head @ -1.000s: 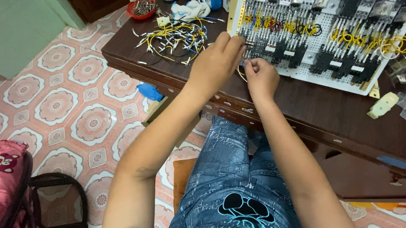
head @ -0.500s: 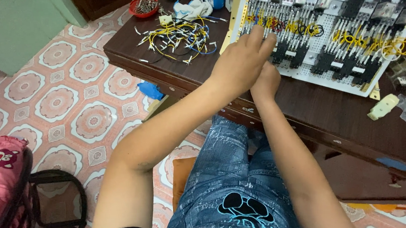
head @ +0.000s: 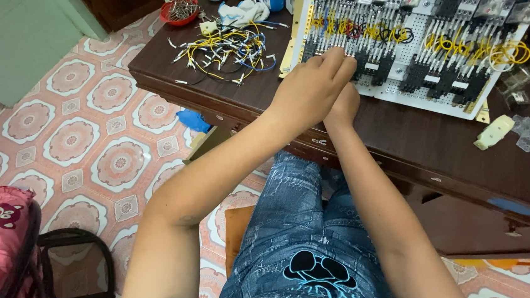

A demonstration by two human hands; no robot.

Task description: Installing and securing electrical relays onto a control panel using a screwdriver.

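Both your hands have moved up onto the white perforated wiring panel [head: 463,99]: left hand [head: 307,89] fingers pinched at its black relay sockets [head: 372,65], right hand [head: 341,102] tucked beneath, grip unclear. Dark brown wooden desk [head: 403,138], patterned tile floor [head: 69,139]. One loose bundle of yellow wires [head: 226,51], one red bowl [head: 180,10].

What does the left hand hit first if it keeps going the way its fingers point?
Probably the row of black relay sockets on the white perforated panel. The left hand has its fingertips right at that row; contact versus a small gap isn't clear.
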